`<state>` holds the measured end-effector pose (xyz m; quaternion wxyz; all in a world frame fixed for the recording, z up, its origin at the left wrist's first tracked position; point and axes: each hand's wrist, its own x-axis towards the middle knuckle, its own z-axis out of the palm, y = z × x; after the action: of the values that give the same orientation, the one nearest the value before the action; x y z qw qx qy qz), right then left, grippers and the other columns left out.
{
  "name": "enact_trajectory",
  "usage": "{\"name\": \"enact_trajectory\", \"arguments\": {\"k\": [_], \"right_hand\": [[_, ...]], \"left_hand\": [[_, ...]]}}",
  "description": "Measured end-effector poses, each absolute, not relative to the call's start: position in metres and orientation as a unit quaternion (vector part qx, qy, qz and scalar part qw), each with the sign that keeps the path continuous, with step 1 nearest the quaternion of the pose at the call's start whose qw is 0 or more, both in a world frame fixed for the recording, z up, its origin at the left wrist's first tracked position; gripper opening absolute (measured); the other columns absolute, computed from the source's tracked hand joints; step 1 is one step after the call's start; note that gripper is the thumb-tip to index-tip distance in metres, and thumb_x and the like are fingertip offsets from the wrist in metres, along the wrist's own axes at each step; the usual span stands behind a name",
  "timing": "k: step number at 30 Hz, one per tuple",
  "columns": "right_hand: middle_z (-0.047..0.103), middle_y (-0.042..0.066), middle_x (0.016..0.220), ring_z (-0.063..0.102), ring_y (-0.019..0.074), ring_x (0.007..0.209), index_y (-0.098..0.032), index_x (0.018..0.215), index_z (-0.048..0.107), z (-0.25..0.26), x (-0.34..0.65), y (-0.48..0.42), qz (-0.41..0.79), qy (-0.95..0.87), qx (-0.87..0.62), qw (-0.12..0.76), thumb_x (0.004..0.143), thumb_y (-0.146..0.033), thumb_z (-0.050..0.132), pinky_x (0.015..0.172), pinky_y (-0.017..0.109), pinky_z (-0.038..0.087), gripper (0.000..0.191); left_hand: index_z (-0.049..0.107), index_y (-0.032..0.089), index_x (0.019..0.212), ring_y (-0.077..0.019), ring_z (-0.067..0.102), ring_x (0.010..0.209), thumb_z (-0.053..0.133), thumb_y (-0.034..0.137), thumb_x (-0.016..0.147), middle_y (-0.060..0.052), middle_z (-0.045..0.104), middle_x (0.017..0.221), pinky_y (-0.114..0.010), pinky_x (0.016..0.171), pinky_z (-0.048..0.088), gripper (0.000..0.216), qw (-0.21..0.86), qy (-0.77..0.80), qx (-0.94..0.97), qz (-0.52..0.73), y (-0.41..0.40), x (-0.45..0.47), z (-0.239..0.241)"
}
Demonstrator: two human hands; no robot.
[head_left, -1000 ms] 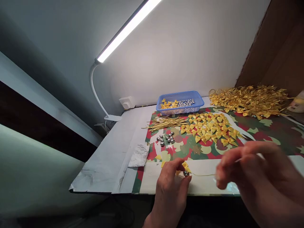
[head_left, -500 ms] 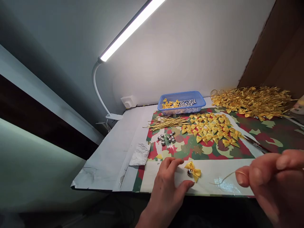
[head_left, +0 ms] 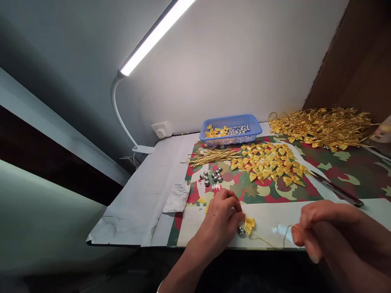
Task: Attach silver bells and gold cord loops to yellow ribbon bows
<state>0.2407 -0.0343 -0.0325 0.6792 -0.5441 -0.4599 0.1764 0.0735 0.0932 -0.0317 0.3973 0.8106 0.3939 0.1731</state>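
Near the table's front edge, my left hand (head_left: 224,215) pinches a yellow ribbon bow (head_left: 249,224) between thumb and fingers. A silver jingle bell (head_left: 241,231) hangs at the bow's lower side, close to my thumb. From beside the bow a thin golden cord (head_left: 264,241) runs right across the white strip. Its other end reaches my right hand (head_left: 308,232), whose thumb and fingertips are closed on it. Fingers cover part of the bow, so how the cord is joined to it cannot be seen.
Behind my hands lie many yellow bows (head_left: 269,160), loose silver bells (head_left: 216,176) and a bundle of gold cords (head_left: 214,156). A blue basket (head_left: 230,140) stands at the back, beside a golden heap (head_left: 324,126). Scissors (head_left: 339,190) lie right; crumpled paper (head_left: 177,197) left.
My left hand has closed from spread fingers onto the bow. My right hand has moved left and slightly down, and the cord now stretches from it to the bow. The view has shifted slightly.
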Motion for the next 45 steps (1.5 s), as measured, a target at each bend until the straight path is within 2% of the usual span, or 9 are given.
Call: {"name": "enact_trajectory", "arguments": {"k": [6, 10, 14, 19, 30, 37, 45], "right_hand": [[0.061, -0.004, 0.074, 0.060, 0.0081, 0.058, -0.026, 0.096, 0.058, -0.044, 0.228, -0.022, 0.209, -0.608, -0.518, 0.565, 0.099, -0.016, 0.047, 0.058, 0.015, 0.051, 0.015], [0.058, 0.000, 0.090, 0.061, 0.0074, 0.073, -0.024, 0.104, 0.059, -0.053, 0.218, -0.016, 0.190, -0.654, -0.499, 0.536, 0.097, -0.007, 0.047, 0.067, 0.014, 0.051, 0.022], [0.054, 0.002, 0.090, 0.058, 0.0088, 0.072, -0.021, 0.108, 0.061, -0.052, 0.208, -0.017, 0.133, -0.658, -0.512, 0.537, 0.095, -0.004, 0.051, 0.065, 0.017, 0.051, 0.023], [0.052, 0.002, 0.081, 0.053, 0.0101, 0.064, -0.018, 0.110, 0.063, -0.047, 0.205, -0.021, 0.095, -0.661, -0.530, 0.522, 0.093, -0.003, 0.053, 0.057, 0.020, 0.048, 0.025], [0.050, 0.003, 0.079, 0.054, 0.0132, 0.066, -0.018, 0.118, 0.060, -0.043, 0.208, -0.023, 0.075, -0.696, -0.532, 0.476, 0.092, -0.002, 0.050, 0.057, 0.023, 0.048, 0.032], [0.047, 0.002, 0.076, 0.050, 0.0136, 0.064, -0.020, 0.115, 0.062, -0.039, 0.208, -0.026, 0.054, -0.697, -0.547, 0.461, 0.093, -0.004, 0.050, 0.054, 0.023, 0.045, 0.030], [0.049, 0.003, 0.079, 0.052, 0.0153, 0.069, -0.019, 0.115, 0.062, -0.042, 0.207, -0.026, 0.054, -0.701, -0.543, 0.459, 0.093, -0.004, 0.050, 0.058, 0.024, 0.046, 0.029]], "left_hand": [[0.055, 0.021, 0.089, -0.0173, 0.064, 0.071, 0.049, 0.020, 0.095, 0.000, 0.064, 0.079, -0.031, 0.069, 0.053, 0.009, 0.466, 0.407, 0.756, 0.215, 0.078, 0.060, -0.028], [0.063, 0.020, 0.099, -0.0158, 0.067, 0.077, 0.063, 0.025, 0.091, -0.001, 0.070, 0.086, -0.027, 0.074, 0.056, 0.010, 0.569, 0.428, 0.642, 0.286, 0.064, 0.051, -0.022], [0.072, 0.018, 0.092, -0.0164, 0.069, 0.076, 0.074, 0.022, 0.084, -0.002, 0.076, 0.082, -0.026, 0.074, 0.057, 0.010, 0.643, 0.425, 0.548, 0.324, 0.055, 0.045, -0.015], [0.073, 0.019, 0.083, -0.0122, 0.067, 0.074, 0.082, 0.020, 0.078, 0.002, 0.074, 0.078, -0.021, 0.072, 0.057, 0.010, 0.684, 0.421, 0.494, 0.335, 0.052, 0.039, -0.011], [0.071, 0.017, 0.081, -0.0076, 0.061, 0.070, 0.072, 0.020, 0.088, 0.003, 0.068, 0.073, -0.016, 0.070, 0.051, 0.008, 0.737, 0.374, 0.473, 0.305, 0.052, 0.033, -0.015], [0.072, 0.017, 0.082, -0.0078, 0.060, 0.067, 0.072, 0.022, 0.089, 0.002, 0.069, 0.070, -0.015, 0.067, 0.049, 0.008, 0.741, 0.381, 0.461, 0.306, 0.052, 0.033, -0.015], [0.074, 0.019, 0.083, -0.0079, 0.061, 0.069, 0.073, 0.023, 0.088, 0.003, 0.069, 0.073, -0.015, 0.069, 0.049, 0.006, 0.733, 0.383, 0.467, 0.312, 0.052, 0.034, -0.013]]}}
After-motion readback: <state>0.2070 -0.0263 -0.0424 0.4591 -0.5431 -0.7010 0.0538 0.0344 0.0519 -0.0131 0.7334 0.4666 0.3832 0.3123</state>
